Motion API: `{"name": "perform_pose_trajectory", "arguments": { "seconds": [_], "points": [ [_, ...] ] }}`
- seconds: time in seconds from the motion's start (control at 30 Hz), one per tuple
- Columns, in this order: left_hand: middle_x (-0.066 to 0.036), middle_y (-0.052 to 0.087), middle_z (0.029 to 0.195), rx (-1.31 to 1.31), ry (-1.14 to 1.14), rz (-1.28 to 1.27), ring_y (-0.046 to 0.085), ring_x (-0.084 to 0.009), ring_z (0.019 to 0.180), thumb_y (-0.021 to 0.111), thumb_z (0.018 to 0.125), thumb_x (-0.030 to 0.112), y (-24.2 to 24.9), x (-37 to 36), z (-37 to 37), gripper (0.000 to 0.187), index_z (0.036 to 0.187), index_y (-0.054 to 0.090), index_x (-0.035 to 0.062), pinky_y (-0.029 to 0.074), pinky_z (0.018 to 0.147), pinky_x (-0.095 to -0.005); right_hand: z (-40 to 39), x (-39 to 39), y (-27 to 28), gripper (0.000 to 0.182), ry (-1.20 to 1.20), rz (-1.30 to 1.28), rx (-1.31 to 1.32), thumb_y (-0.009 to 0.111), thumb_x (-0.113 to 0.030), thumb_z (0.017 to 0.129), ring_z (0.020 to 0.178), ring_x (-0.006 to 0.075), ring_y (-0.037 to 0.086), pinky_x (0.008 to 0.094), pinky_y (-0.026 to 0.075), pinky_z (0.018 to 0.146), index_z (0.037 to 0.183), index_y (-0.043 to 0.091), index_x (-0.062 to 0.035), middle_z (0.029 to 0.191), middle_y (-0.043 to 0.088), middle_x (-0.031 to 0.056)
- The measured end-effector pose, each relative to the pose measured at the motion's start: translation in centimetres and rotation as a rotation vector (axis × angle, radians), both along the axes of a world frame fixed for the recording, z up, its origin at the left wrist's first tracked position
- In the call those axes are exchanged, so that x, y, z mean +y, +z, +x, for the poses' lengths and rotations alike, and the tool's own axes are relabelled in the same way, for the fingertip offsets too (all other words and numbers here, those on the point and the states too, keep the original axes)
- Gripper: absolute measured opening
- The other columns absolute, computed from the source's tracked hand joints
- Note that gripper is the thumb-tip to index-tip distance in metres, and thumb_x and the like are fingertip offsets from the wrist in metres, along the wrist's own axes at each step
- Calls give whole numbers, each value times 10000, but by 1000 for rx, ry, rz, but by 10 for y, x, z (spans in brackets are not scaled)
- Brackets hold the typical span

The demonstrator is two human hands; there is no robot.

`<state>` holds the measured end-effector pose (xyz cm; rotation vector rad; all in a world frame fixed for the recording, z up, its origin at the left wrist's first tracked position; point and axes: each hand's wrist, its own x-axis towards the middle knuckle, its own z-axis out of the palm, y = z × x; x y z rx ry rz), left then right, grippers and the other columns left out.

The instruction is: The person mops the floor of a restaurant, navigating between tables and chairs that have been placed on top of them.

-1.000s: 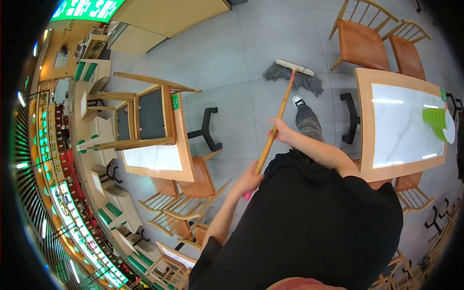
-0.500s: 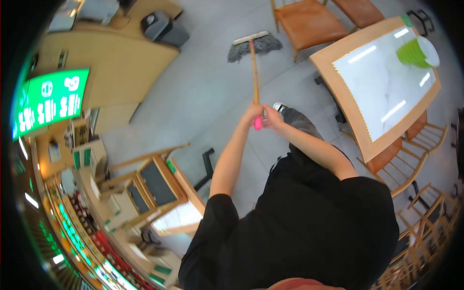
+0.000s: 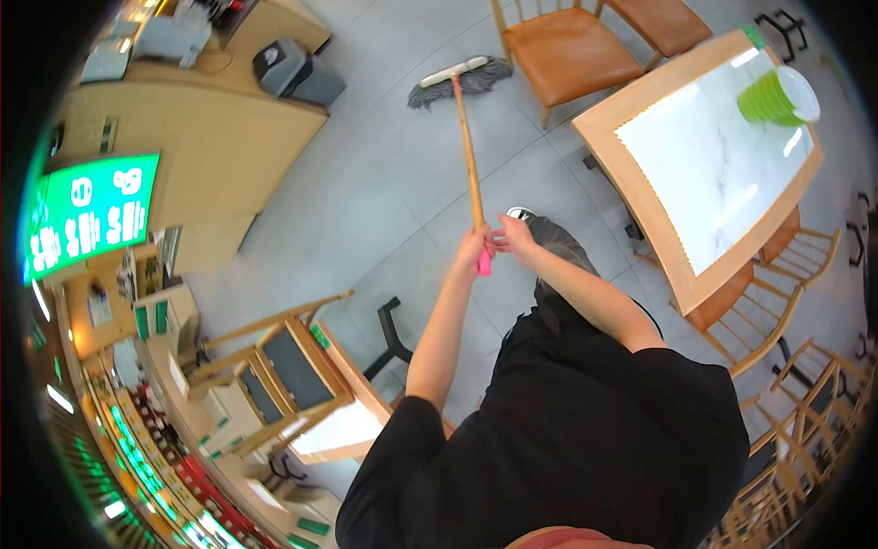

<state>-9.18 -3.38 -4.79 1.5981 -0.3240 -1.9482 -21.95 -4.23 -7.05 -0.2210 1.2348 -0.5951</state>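
Note:
A mop (image 3: 470, 165) with a wooden handle reaches out ahead of me, its grey string head lying on the floor under a white clamp bar. My left hand (image 3: 470, 251) is wrapped round the upper handle, just above the pink end grip (image 3: 485, 263). Beside it, to the right, my right hand (image 3: 515, 238) has its fingers apart and curved toward the handle, with the fingertips close to my left hand. My shoe (image 3: 519, 213) shows just past the right hand.
A wooden table (image 3: 599, 137) with a stack of green cups (image 3: 777, 97) stands at right. Brown-seated chairs (image 3: 572, 53) are near the mop head. A grey bin (image 3: 297, 71) sits by the counter (image 3: 197, 119). Another chair (image 3: 297, 366) and table lie at lower left.
The mop head has shifted left and slightly away, and the handle's pink end has come nearer to me. My right hand has loosened from the handle, its fingers now spread.

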Motion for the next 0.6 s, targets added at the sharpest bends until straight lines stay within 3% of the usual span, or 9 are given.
{"name": "perform_pose_trajectory", "arguments": {
  "seconds": [0.17,0.27,0.3,0.37,0.5,0.6],
  "points": [
    [18,419,622,296,194,238,382,-47,440,520,886,197,90,157,1,220,1067,397,171,339,369,-186,42,51,12,518,272,148,-51,489,-435,861,698,237,594,366,492,606,1161,405,-20,917,562,152],
    [24,408,653,297,235,244,366,-30,460,527,878,158,124,219,8,244,1080,391,170,334,379,-176,66,103,-5,453,287,166,-79,562,-345,838,569,216,555,357,474,503,1068,423,19,745,550,140],
    [21,409,657,285,208,247,368,-33,464,525,873,147,137,233,9,247,1078,387,160,338,383,-180,72,127,4,335,241,129,11,602,-214,809,486,212,508,341,438,429,966,441,34,612,501,118],
    [15,410,664,269,149,251,371,-39,473,522,864,124,158,255,6,254,1074,378,141,346,391,-188,72,161,19,241,331,181,105,583,-148,805,469,211,497,345,428,420,911,458,29,589,483,110],
    [-20,423,676,49,37,280,395,-77,475,487,829,87,151,275,-13,275,1066,346,80,374,399,-234,62,185,8,96,436,223,193,542,-49,799,455,207,482,344,409,402,793,472,17,577,471,105],
    [-2,401,661,21,49,266,366,-65,448,485,843,93,131,263,-18,234,1035,356,127,342,370,-212,61,166,-5,74,459,221,220,523,-9,793,454,204,482,341,399,389,755,463,11,578,472,106]
  ]
}}
